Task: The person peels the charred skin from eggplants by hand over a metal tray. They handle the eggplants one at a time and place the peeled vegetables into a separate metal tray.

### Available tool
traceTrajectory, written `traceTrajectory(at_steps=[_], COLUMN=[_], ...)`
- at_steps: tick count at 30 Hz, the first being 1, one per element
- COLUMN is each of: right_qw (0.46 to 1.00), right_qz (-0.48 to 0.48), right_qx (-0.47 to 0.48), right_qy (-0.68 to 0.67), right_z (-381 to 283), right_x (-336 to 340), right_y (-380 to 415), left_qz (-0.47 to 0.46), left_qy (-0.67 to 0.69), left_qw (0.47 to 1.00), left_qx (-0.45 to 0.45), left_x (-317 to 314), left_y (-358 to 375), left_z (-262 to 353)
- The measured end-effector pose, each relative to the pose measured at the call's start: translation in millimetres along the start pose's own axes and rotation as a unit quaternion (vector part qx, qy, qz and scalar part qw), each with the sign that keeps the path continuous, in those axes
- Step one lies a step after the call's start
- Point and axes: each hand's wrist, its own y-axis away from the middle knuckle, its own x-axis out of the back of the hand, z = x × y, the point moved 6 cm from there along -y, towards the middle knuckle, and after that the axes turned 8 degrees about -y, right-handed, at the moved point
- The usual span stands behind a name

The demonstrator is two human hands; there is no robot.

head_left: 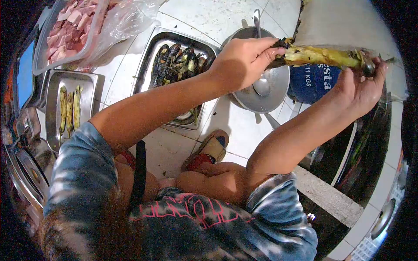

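Note:
A partly peeled roasted eggplant [322, 56] is stretched sideways between my two hands at the upper right, its flesh yellowish with dark charred bits. My left hand [248, 61] pinches the blackened end, thumb and fingers pressed together. Around the dark stem end curl the fingers of my right hand [359, 85]. Below and left of my left hand, charred eggplants [174, 63] lie heaped in a large steel tray [146, 65]. Several peeled eggplants [69, 108] rest side by side in a smaller steel tray [89, 102] on the far left.
A metal pan [278, 93] with a ladle [262, 87] stands on the tiled floor under my arms. Behind it is a blue gas cylinder [311, 85]. A plastic tub [43, 65] of raw meat chunks [72, 28] sits upper left, beside a clear plastic bag [126, 26].

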Motion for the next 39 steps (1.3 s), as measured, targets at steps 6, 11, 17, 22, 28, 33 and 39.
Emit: traceTrajectory(at_steps=[6,11,17,22,28,33,39], right_qw=[0.999,0.998,0.999,0.999,0.998,0.995,0.872], right_qz=[-0.012,0.001,0.038,0.043,0.039,0.043,-0.21], right_qx=[-0.023,-0.016,0.003,-0.001,0.014,0.078,0.263], right_qy=[-0.04,-0.064,-0.001,-0.016,-0.057,0.05,0.357], right_z=[5,8,3,2,1,-9,-11], right_x=[0,6,10,10,13,13,25], right_y=[-2,-7,-8,-6,-11,-4,8], left_qz=[0.018,0.021,0.044,0.079,0.084,-0.074,-0.375], left_qy=[0.208,0.419,0.469,0.424,0.387,-0.145,-0.572], left_qw=[0.96,0.865,0.832,0.834,0.847,0.934,0.726], left_qx=[0.185,0.277,0.293,0.346,0.355,0.318,0.073], left_x=[-5,-8,-6,6,23,61,70], left_y=[-7,-4,-7,1,7,23,62], left_z=[-25,-31,-57,-68,-83,-136,-144])
